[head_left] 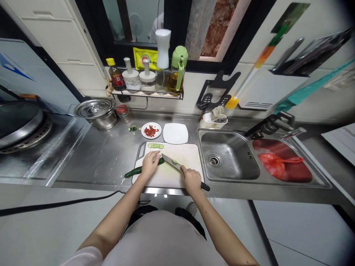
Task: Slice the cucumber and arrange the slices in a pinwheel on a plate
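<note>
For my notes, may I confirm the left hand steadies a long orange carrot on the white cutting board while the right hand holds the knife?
No: the head view shows a long green cucumber, not a carrot, under the left hand; the right hand holds the steel knife.

Left of the cutting board [191, 157] the bench [105, 160] lies bare as far as the steel pot [97, 112], save the cucumber [133, 172] jutting over the board's left edge. Just behind the board a chilli dish [151, 130] and a white plate [175, 133] close that side. The knife [172, 162] slants across the board's middle. The sink [230, 159] opens just right of the board.
</note>
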{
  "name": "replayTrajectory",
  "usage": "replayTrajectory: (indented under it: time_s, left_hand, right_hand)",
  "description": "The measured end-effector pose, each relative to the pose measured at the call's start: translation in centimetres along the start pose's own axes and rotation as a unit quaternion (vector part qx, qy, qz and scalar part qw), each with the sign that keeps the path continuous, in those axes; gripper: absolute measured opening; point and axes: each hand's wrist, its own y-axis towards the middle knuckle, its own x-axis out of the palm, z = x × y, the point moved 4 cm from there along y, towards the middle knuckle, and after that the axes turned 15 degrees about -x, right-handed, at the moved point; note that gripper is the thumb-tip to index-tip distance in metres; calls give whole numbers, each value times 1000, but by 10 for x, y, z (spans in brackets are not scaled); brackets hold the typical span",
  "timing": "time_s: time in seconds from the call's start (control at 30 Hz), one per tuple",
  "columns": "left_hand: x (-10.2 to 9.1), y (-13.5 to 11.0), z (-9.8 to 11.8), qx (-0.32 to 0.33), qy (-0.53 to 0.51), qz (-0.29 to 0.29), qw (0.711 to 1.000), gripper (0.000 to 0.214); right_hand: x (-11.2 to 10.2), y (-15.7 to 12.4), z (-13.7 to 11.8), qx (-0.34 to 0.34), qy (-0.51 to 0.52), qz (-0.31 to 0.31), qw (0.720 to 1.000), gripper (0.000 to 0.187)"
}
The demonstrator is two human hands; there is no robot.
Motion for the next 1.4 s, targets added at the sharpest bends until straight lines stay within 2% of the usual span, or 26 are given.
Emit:
replayTrajectory:
  time_s: [0.2, 0.33, 0.6, 0.93, 1.4]
  left_hand:
    - [6, -1, 37, 48, 88, -99, 990, 32]
    - [14, -5, 49, 62, 135, -141, 979, 32]
    - [21, -7, 47, 49, 155, -169, 972, 31]
    - [27, -7, 47, 39, 128, -218, 967, 17]
    - [26, -9, 61, 21, 78, -224, 971, 6]
  right_hand:
    - [-5, -3, 0, -25, -5, 34, 999, 42]
    - [-6, -4, -2, -32, -3, 41, 999, 43]
    - [-5, -8, -2, -33, 11, 33, 999, 43]
    - [0, -12, -1, -41, 30, 2, 999, 43]
    - [2, -18, 6, -20, 42, -5, 999, 40]
